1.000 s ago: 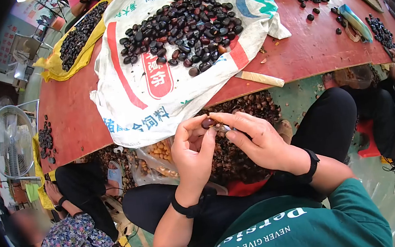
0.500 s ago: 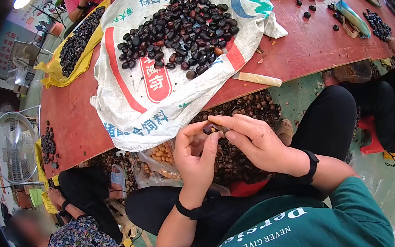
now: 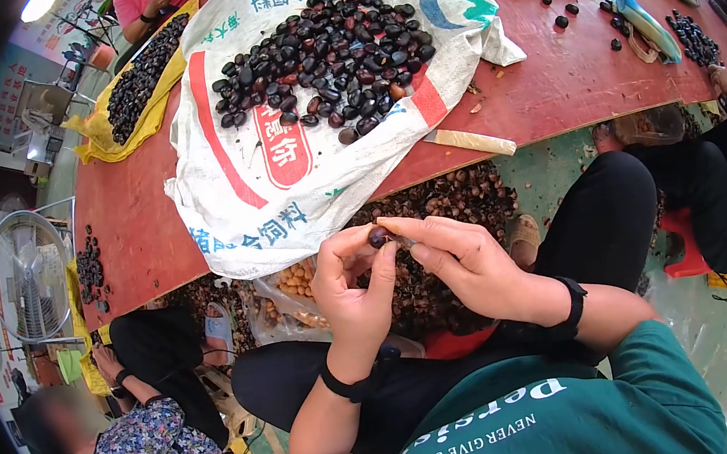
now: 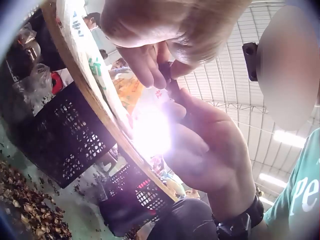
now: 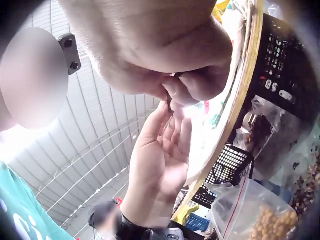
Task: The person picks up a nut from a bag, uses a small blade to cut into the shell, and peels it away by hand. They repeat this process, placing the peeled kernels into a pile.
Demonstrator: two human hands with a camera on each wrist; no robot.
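My left hand [image 3: 354, 281] pinches a dark brown, glossy nut [image 3: 378, 237] between thumb and fingers, over the shell heap in front of the table. Thumb and forefinger of my right hand [image 3: 468, 266] meet at the nut's right side and grip a small metal blade [image 3: 404, 243], mostly hidden by the fingers. In the left wrist view, the right hand [image 4: 215, 140] and left hand [image 4: 175, 25] come together at the dark nut. A white sack [image 3: 228, 230] spread on the red table carries a pile of similar dark nuts [image 3: 321, 64].
A wooden-handled knife [image 3: 471, 141] lies by the edge of the table [image 3: 539, 105]. Below are brown shells [image 3: 468, 191] and a plastic bag of yellow kernels [image 3: 296, 282]. Black crates [image 4: 70, 132] stand beneath the table. Other people sit at the left and right.
Both hands have shifted slightly left with the nut, which has turned in the left fingers. A light patch on it showed half a second ago. The right-hand blade is less visible now.
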